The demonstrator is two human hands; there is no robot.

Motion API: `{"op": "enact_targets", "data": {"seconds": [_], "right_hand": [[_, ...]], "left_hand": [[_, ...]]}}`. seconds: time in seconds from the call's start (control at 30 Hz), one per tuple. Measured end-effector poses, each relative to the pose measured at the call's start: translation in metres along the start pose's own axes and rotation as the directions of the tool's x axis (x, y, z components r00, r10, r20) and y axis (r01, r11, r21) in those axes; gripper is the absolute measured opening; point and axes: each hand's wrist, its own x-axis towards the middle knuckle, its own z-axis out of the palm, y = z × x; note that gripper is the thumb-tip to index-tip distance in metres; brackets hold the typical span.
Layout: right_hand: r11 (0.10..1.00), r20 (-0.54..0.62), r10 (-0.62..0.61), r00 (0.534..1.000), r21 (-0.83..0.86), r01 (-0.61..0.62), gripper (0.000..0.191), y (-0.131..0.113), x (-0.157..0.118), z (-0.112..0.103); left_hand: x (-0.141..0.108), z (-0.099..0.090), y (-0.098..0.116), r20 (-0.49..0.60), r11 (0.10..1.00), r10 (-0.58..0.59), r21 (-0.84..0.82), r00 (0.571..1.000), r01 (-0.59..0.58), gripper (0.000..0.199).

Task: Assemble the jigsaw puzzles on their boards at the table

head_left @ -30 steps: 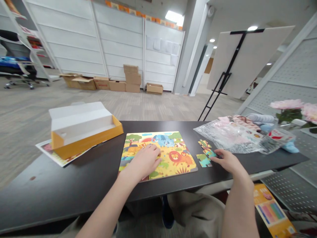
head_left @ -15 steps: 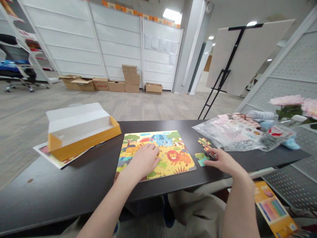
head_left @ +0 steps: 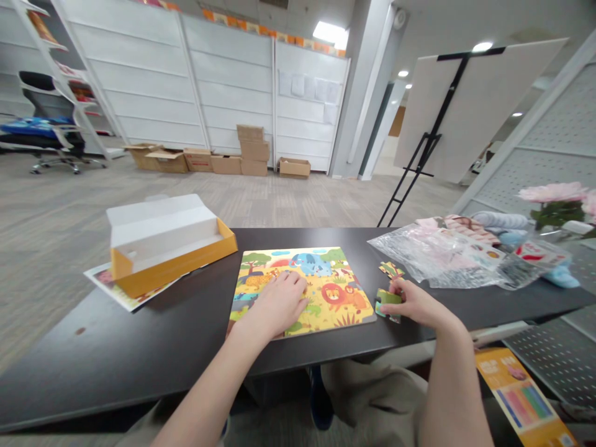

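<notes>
A wooden jigsaw puzzle (head_left: 347,316) of safari animals lies on the dark table (head_left: 139,335), showing an elephant and a lion. My left hand (head_left: 279,302) rests flat on its lower middle and holds nothing. Just past the board's right edge, my right hand (head_left: 414,304) pinches a green jigsaw piece (head_left: 387,298), with another piece showing beneath it. A further loose piece (head_left: 391,269) lies on the table a little farther away.
On the left stands an orange box (head_left: 172,264) with its white lid open, over a printed sheet (head_left: 112,282). A clear plastic bag (head_left: 437,261) and blue soft items lie at the right. Pink flowers (head_left: 552,194) stand beyond. An orange leaflet (head_left: 521,397) lies below the table.
My right hand has moved left, towards the board, and its fingers have closed over a green piece. The loose pieces have shifted. My left hand stays on the board.
</notes>
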Motion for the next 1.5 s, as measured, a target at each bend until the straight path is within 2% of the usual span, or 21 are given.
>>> {"op": "enact_targets", "data": {"seconds": [0.13,0.27,0.43,0.57,0.73,0.87,0.93,1.1,1.23,1.33,1.5], "right_hand": [[0.959,-0.035,-0.013,0.999,0.284,0.023,0.047,-0.01,-0.002,-0.004],[0.881,-0.128,-0.004,0.992,0.468,0.064,0.063,-0.025,-0.001,-0.004],[0.787,-0.11,-0.042,0.993,0.609,0.101,0.048,-0.051,0.007,0.016],[0.764,-0.079,-0.11,0.991,0.631,0.135,0.042,-0.078,0.016,0.037],[0.727,-0.018,-0.151,0.988,0.675,0.124,0.041,-0.106,0.018,0.052],[0.664,0.022,-0.181,0.983,0.741,0.105,0.041,-0.121,0.017,0.061],[0.638,0.052,-0.191,0.98,0.765,0.084,0.045,-0.129,0.018,0.067],[0.67,0.135,-0.241,0.961,0.739,0.064,0.041,-0.151,0.023,0.081],[0.702,0.143,-0.312,0.939,0.701,0.127,0.036,-0.163,0.025,0.088],[0.716,0.115,-0.318,0.941,0.68,0.159,0.036,-0.162,0.025,0.087],[0.748,0.088,-0.288,0.954,0.642,0.167,0.035,-0.149,0.026,0.08]], "left_hand": [[0.0,-0.003,0.001,0.015,1.0,-0.003,-0.003,1.0,0.003,0.017],[0.0,-0.004,0.001,0.001,1.0,0.003,-0.021,1.0,-0.003,0.017],[0.001,-0.004,0.001,-0.02,0.999,0.004,-0.032,1.0,-0.004,0.017],[0.003,-0.005,-0.001,-0.036,0.996,-0.012,-0.084,0.999,0.009,0.019],[0.005,-0.006,-0.007,-0.075,0.951,-0.079,-0.304,0.994,0.052,0.028],[0.005,-0.007,-0.012,-0.129,0.839,-0.118,-0.544,0.985,0.029,0.045],[0.005,-0.008,-0.014,-0.171,0.782,-0.13,-0.623,0.977,-0.005,0.047],[0.0,-0.012,-0.023,-0.262,0.69,-0.211,-0.722,0.942,-0.046,0.041],[-0.013,-0.017,-0.045,-0.298,0.625,-0.269,-0.778,0.916,-0.07,0.032],[-0.029,-0.022,-0.07,-0.337,0.575,-0.371,-0.815,0.865,-0.071,0.026],[-0.05,-0.031,-0.105,-0.353,0.473,-0.518,-0.877,0.779,-0.083,0.037]]}}
